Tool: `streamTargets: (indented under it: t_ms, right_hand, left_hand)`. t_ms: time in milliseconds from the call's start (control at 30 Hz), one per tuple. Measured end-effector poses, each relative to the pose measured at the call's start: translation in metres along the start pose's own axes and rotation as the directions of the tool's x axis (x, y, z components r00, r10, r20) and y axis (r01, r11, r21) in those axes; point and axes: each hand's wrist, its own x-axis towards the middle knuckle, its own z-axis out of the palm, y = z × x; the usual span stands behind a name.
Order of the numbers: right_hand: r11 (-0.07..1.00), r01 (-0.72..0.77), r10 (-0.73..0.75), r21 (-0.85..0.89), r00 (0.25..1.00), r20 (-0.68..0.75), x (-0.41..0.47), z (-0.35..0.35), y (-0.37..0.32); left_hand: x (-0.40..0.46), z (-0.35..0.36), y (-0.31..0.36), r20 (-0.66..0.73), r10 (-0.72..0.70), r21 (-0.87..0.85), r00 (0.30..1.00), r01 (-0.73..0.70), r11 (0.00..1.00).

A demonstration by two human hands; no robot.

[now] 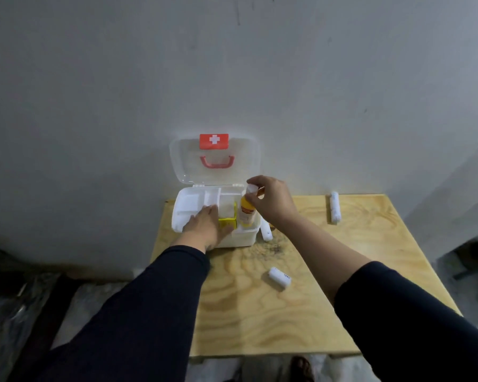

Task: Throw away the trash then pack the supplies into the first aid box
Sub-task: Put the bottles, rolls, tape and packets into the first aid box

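Head view: right hand [271, 202] is pinching the yellow bottle [246, 212] by its cap, lowering it upright into the first aid box [240, 238]; left hand [204, 224], fingers flat, is steadying the box's front.

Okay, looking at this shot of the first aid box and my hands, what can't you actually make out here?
Head view only:
- Label text on the yellow bottle: too small and blurred.
- Bottle's cap: covered by the right hand.
- Part of the first aid box tray: hidden under the left hand.
- Small white item beside the box: partly behind the right wrist.
- Print on the nearest white roll: too small.
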Motion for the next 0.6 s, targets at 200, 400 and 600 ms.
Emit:
streamTargets:
  t_ms: [200, 400, 600]
  right_hand:
    - [0.991, -0.078, 0.083, -0.113, 0.996, 0.040, -0.011, 0.038, 0.010]
    - [0.979, -0.140, 0.149, -0.146, 0.987, 0.055, -0.010, 0.046, 0.013]
    - [0.982, -0.169, 0.172, -0.090, 0.984, 0.033, -0.009, 0.023, 0.013]
  left_hand:
    - [-0.001, 0.008, -0.007, -0.007, 0.051, 0.005, 0.999, -0.051, 0.999]
    - [-0.003, 0.012, -0.007, -0.017, 0.054, -0.003, 0.998, -0.054, 0.999]
    - [-0.004, -0.001, 0.000, -0.027, 0.070, 0.093, 0.997, -0.067, 0.993]
